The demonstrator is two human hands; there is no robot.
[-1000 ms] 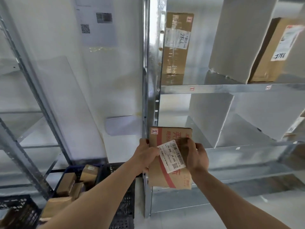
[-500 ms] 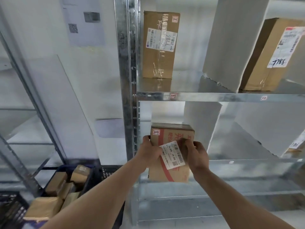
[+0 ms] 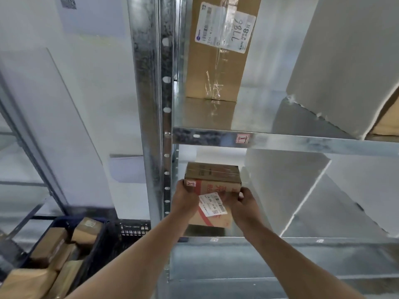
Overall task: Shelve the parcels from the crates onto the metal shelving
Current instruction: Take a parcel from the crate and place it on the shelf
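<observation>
A small brown cardboard parcel (image 3: pixel 212 180) with red print and a white barcode label stands on the middle shelf (image 3: pixel 302 240) of the metal shelving, at its left end beside the upright post (image 3: pixel 151 104). My left hand (image 3: pixel 184 201) grips its left side and my right hand (image 3: pixel 244 203) grips its right side. Its bottom edge sits at the shelf's front lip. A dark crate (image 3: pixel 103 234) at lower left holds several more brown parcels (image 3: pixel 51 240).
On the shelf above stands a tall taped carton (image 3: pixel 216 61) with a handwritten label. Grey-white dividers (image 3: pixel 345 72) lean on both shelves to the right. A second black crate (image 3: pixel 133 229) stands behind the first. Another shelving frame (image 3: pixel 26 137) rises at left.
Both hands have carried the parcel forward and onto the middle shelf. The view has moved closer to the shelving, and the post has shifted left in view.
</observation>
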